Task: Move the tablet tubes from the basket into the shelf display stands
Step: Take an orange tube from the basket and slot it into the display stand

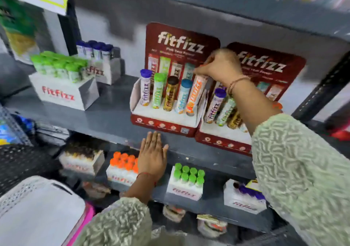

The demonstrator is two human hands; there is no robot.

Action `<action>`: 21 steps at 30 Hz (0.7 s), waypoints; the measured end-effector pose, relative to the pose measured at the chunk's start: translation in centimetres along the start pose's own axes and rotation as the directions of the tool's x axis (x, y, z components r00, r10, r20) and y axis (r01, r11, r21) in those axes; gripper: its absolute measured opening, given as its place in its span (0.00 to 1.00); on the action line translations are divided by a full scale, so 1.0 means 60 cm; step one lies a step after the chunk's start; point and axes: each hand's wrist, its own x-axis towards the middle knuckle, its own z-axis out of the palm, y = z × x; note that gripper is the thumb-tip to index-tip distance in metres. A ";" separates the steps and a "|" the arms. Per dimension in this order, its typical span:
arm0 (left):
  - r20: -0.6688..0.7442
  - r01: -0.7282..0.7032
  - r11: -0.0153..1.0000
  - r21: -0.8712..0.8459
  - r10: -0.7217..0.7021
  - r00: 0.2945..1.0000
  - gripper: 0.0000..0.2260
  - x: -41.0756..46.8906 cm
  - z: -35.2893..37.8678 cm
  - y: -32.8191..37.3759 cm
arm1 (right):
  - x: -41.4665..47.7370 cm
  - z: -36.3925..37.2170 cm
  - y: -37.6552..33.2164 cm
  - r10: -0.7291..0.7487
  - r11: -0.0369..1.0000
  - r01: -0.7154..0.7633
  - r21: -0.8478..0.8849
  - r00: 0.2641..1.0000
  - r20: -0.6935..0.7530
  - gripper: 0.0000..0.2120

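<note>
Right hand (217,65) pinching cap of orange tube (196,94), directly below it. Tube in rightmost slot of left stand (164,121), long axis near upright, top tilted right. Left hand (152,154) open, flat on shelf edge below stand, farther away.

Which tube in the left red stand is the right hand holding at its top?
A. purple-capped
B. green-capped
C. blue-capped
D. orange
D: the right hand closes its grip over the top of the orange tube, which leans in the rightmost slot of the left stand; the other tubes stand untouched.
</note>
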 end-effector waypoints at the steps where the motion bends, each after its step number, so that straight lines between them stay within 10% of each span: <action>1: 0.001 0.004 1.000 0.001 -0.004 1.000 0.23 -0.001 0.000 0.002 | 0.006 0.002 0.007 0.009 1.000 -0.009 -0.004 0.999 0.032 0.17; 21: 0.044 0.024 1.000 -0.004 -0.024 0.999 0.23 0.004 -0.004 0.005 | 0.024 0.032 0.017 -0.012 1.000 0.014 -0.017 0.987 0.160 0.18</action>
